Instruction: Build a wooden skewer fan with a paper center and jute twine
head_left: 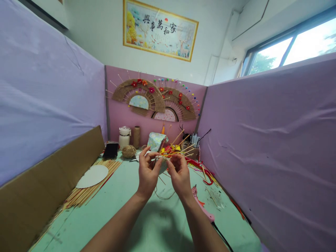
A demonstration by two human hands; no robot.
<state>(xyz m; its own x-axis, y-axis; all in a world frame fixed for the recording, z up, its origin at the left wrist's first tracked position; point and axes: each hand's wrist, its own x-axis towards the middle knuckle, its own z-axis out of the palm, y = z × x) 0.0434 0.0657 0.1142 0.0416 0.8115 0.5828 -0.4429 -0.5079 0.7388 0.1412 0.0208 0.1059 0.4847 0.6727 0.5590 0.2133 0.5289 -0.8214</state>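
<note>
Both my hands are raised above the green table, working close together on a small fan of thin wooden sticks (188, 151) around a pale base (163, 167). My left hand (147, 174) is closed, thumb and fingers gripping the fan's left side. Opposite it, my right hand (180, 176) pinches at the near right edge, where twine runs across the sticks. A loop of that twine (165, 199) hangs below the hands. The sticks point away to the upper right. My fingers hide part of the base and the exact pinch points.
A pink glue gun (203, 206) with a black cord lies right of my right arm. On the left, a white oval card (92, 176) rests on many thin sticks (78, 197) beside a cardboard panel (52, 185). A twine ball (128, 151) and white jar (124, 138) stand behind.
</note>
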